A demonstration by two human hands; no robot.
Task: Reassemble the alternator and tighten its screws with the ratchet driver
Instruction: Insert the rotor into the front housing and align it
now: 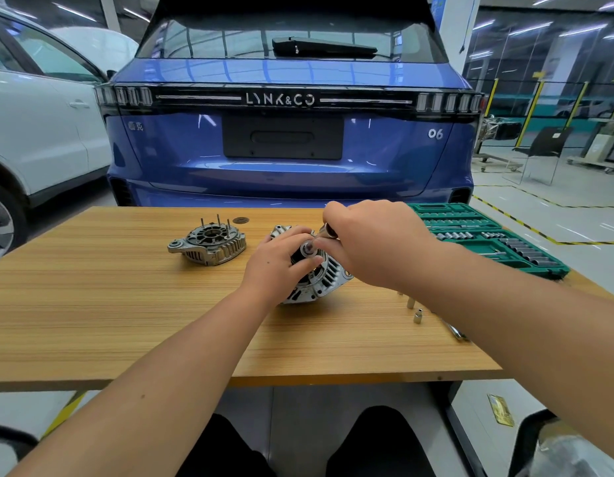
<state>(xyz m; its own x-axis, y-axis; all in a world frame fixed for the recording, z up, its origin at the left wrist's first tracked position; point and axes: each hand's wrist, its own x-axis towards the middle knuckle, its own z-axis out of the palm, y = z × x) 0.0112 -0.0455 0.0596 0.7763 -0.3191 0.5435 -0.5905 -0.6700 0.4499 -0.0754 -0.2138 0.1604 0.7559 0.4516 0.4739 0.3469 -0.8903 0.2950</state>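
At table centre: alternator body point(315, 277) lying tilted on table point(126, 297), left hand point(281, 259) wrapped round its top, fingers curled near shaft end. Right hand point(367, 235) gripping dark-handled driver point(329, 230), tip side hidden behind fingers. Rear cover point(209, 242) with studs up sits apart, to left, not yet fitted. Risks: body unclamped, could roll under torque; driver may slip off fastener onto left fingers; loose sockets point(417, 316) near right forearm could get swept off edge. Socket case point(487, 235) far right.
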